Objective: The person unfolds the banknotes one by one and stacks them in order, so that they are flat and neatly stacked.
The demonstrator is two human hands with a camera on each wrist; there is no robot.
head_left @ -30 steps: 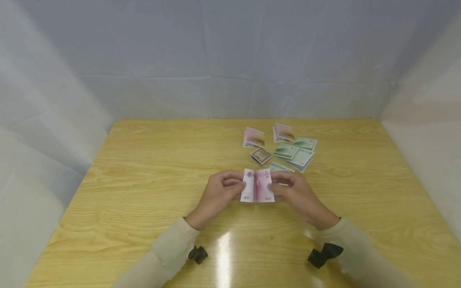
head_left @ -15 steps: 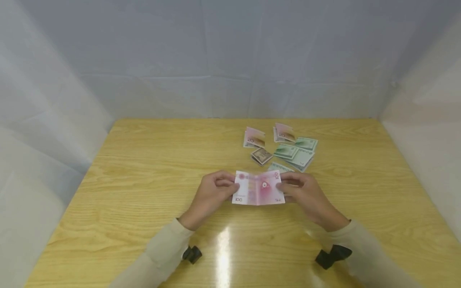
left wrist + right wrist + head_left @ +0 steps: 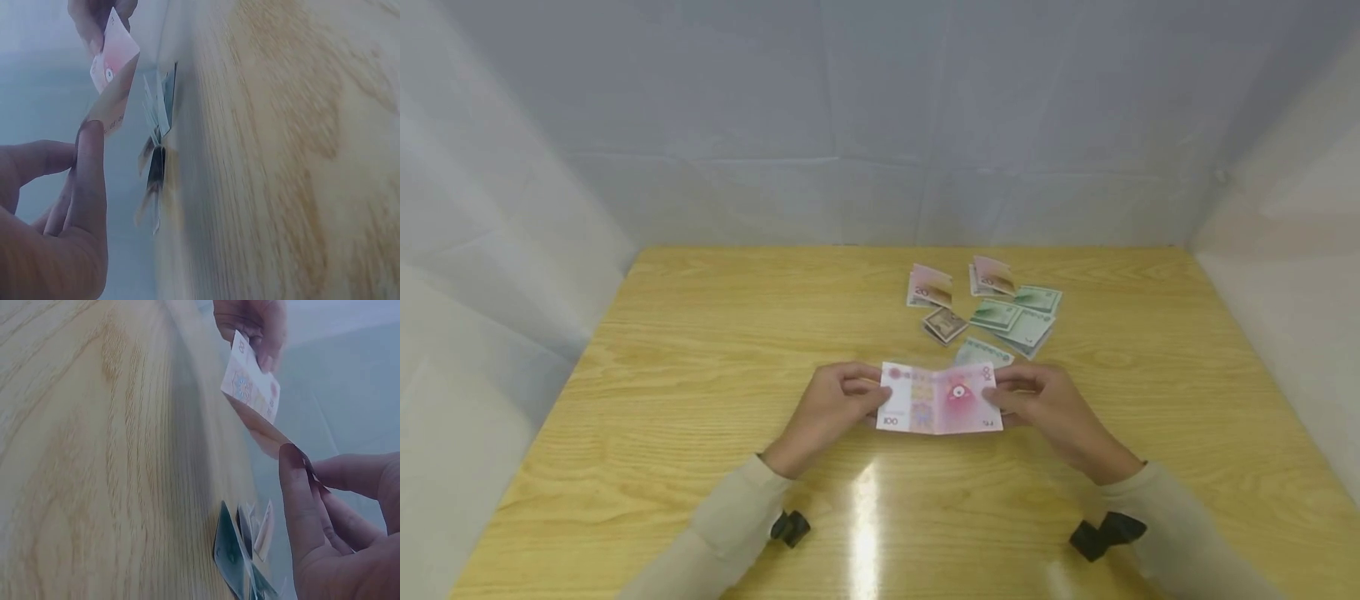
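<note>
The left hand (image 3: 826, 408) and right hand (image 3: 1062, 412) pinch opposite ends of a rectangular pink paper banknote (image 3: 936, 400) above the yellow wood-grain table (image 3: 700, 375). Its unfolding appears nearly complete, a central crease visible; on the far side, 2 folded pink-brown paper notes (image 3: 932, 286), a folded brown paper note (image 3: 945, 323) and green paper notes (image 3: 1030, 327) seemingly await unfolding.

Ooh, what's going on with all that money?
A person is holding a pink note up off the table, left grip on one end and right grip on the other. It's opened out, with a crease down the middle. Beyond it, more notes lie on the table: two 20s, a brown one and some green ones, many of them folded.
</note>
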